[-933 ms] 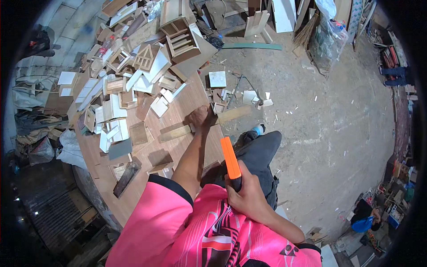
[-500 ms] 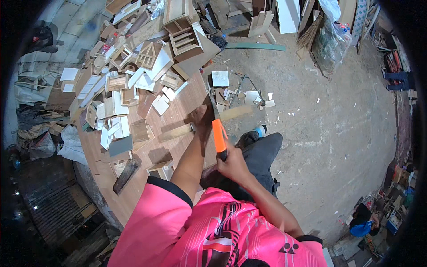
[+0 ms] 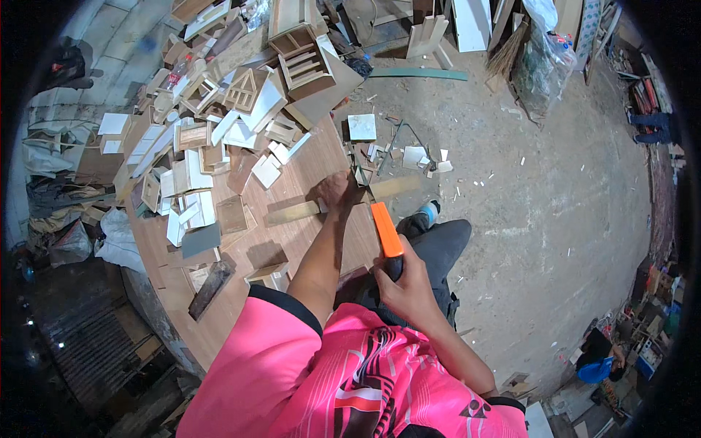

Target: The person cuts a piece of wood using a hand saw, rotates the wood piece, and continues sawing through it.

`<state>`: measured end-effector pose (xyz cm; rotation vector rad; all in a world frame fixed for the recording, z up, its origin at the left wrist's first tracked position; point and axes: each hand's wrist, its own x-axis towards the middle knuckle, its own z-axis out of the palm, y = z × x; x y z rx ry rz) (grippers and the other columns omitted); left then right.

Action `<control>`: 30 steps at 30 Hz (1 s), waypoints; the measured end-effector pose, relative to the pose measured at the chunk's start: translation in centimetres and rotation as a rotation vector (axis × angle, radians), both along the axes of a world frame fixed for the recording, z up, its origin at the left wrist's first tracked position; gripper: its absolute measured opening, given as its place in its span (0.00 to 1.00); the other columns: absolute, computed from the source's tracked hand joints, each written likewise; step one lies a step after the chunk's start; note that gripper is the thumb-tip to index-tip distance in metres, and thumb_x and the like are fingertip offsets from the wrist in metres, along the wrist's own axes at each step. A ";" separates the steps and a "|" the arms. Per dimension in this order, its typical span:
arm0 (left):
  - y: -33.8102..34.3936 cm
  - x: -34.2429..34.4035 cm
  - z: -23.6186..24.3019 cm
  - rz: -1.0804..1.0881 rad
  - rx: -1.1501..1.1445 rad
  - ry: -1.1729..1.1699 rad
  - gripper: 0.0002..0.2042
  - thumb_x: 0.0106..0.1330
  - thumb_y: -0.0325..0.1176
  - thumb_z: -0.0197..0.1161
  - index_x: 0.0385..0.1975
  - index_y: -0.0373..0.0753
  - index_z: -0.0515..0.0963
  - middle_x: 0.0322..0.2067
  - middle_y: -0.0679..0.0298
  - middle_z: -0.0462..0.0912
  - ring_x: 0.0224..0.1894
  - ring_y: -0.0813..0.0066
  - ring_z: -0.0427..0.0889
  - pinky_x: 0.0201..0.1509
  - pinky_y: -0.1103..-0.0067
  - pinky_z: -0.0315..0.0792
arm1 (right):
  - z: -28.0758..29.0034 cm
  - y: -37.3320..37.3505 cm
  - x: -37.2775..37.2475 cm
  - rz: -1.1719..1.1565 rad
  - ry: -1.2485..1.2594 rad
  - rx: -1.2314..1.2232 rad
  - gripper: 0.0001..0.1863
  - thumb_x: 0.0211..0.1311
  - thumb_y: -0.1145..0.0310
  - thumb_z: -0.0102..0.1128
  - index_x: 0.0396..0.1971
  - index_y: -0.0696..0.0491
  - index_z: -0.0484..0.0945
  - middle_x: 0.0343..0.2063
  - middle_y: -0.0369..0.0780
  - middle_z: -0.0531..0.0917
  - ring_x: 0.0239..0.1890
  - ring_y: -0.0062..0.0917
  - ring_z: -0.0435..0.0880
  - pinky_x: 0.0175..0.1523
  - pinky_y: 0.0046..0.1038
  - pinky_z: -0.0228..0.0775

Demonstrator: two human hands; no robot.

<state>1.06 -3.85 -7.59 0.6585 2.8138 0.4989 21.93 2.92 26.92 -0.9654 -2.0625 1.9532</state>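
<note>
Plank (image 3: 294, 212) partly hidden; saw (image 3: 386, 228) teeth indistinct; shirt (image 3: 431, 398) cropped below.

Brown tabletop (image 3: 321, 155): light wood strip (image 3: 294, 212), dark block (image 3: 211, 290).

Woodworking shop, pretty clearly. Wood-look workbench (image 3: 318, 157) heaped with small wooden boxes (image 3: 307, 69) and panels (plus a gable-shaped frame (image 3: 242, 93), like a little house front). Wood strip (image 3: 292, 213) lies across the bench edge, orange-handled handsaw (image 3: 387, 230) at it. Worn concrete floor (image 3: 511, 255), offcuts (image 3: 415, 157) and chips scattered about. Long boards (image 3: 471, 25) lean at the far side near a straw broom (image 3: 506, 55). Mixed clutter (image 3: 646, 332) lines the right.
</note>
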 end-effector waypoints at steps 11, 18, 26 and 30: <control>1.0 0.1 5.2 0.108 -0.013 -0.066 0.29 0.61 0.61 0.48 0.23 0.40 0.83 0.22 0.50 0.82 0.29 0.51 0.83 0.39 0.59 0.73 | 0.5 0.4 -1.4 0.063 -0.049 0.025 0.22 0.56 0.75 0.60 0.50 0.57 0.63 0.17 0.51 0.73 0.17 0.44 0.73 0.27 0.32 0.65; 1.5 0.7 8.5 0.152 -0.006 -0.100 0.33 0.60 0.65 0.45 0.24 0.39 0.83 0.22 0.50 0.82 0.30 0.51 0.83 0.40 0.60 0.73 | 5.3 -0.4 1.3 0.114 -0.006 -0.060 0.21 0.53 0.80 0.57 0.48 0.58 0.66 0.20 0.50 0.74 0.25 0.36 0.76 0.30 0.31 0.68; 1.5 0.8 7.5 0.104 0.018 -0.091 0.31 0.60 0.62 0.48 0.24 0.35 0.82 0.25 0.47 0.82 0.33 0.46 0.81 0.41 0.59 0.71 | 6.8 0.4 2.6 0.182 -0.023 -0.158 0.24 0.50 0.80 0.56 0.49 0.61 0.63 0.19 0.53 0.76 0.25 0.50 0.80 0.28 0.37 0.69; 2.7 1.3 10.4 0.075 -0.009 -0.134 0.31 0.60 0.62 0.47 0.25 0.36 0.82 0.27 0.46 0.82 0.35 0.45 0.81 0.44 0.59 0.70 | 7.7 0.5 2.3 0.177 -0.145 -0.135 0.17 0.54 0.81 0.54 0.45 0.59 0.67 0.24 0.47 0.75 0.26 0.23 0.76 0.36 0.26 0.68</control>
